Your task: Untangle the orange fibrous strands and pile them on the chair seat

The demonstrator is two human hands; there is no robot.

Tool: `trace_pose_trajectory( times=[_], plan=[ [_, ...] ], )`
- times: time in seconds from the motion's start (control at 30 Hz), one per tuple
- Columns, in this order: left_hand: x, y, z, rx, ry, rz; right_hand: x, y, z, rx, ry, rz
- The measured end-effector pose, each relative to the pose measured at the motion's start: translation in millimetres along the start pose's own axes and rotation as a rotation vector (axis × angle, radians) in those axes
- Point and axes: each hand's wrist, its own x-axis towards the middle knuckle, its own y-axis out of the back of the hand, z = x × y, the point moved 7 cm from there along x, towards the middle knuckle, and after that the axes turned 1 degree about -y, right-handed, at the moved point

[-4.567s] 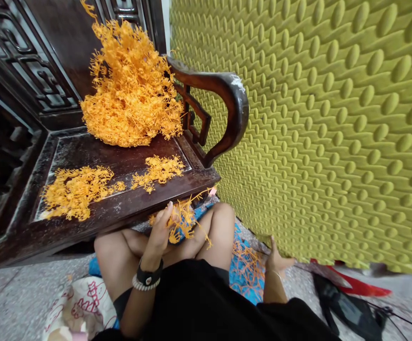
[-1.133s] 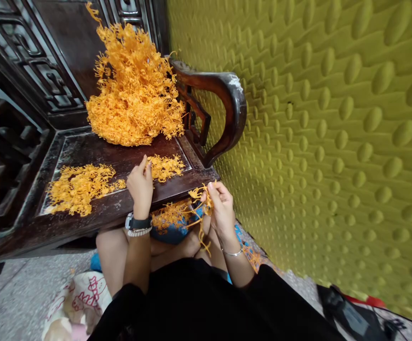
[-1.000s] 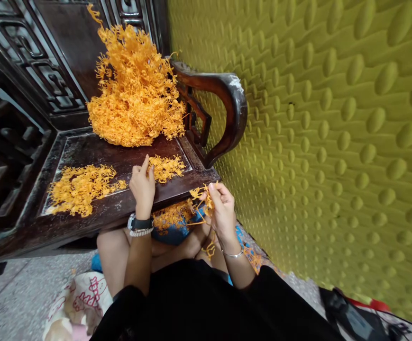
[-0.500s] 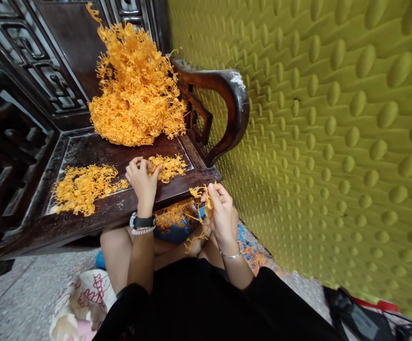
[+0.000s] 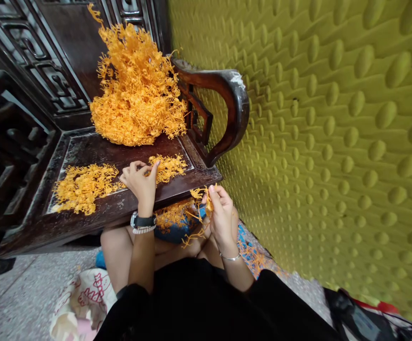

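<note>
My left hand [image 5: 140, 178] rests on the dark wooden chair seat [image 5: 95, 150], fingers curled, touching the edge of a small flat heap of orange plastic sprigs [image 5: 170, 166]. My right hand [image 5: 220, 213] is closed on a tangled bunch of orange sprigs [image 5: 200, 195] just in front of the seat's front edge, above my lap. A wider flat heap of sprigs [image 5: 81, 185] lies at the seat's left. A tall mound of orange sprigs [image 5: 138, 90] stands at the back of the seat. More sprigs lie on a blue cloth [image 5: 172, 222] over my knees.
A curved wooden armrest [image 5: 223, 104] rises to the right of the seat. A yellow-green padded wall [image 5: 334, 132] with oval bumps fills the right side. A printed white bag [image 5: 81, 303] lies on the speckled floor at lower left, and dark items [image 5: 355, 317] at lower right.
My left hand rose from my lap onto the seat beside the small heap and has curled its fingers. My right hand came up from the floor holding a bunch of sprigs.
</note>
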Motion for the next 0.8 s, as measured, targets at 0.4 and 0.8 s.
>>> trace_pose_trajectory(
  times=[0.4,0.8],
  plan=[
    [-96.4,25.0,62.9,-0.644,-0.035,-0.671,-8.0,-16.0,-3.7,-0.176,0.243,-0.077],
    [-105.9,18.4,55.8,-0.916,0.188,-0.846,-21.1,-40.2,5.3,-0.159,-0.247,-0.816]
  ],
)
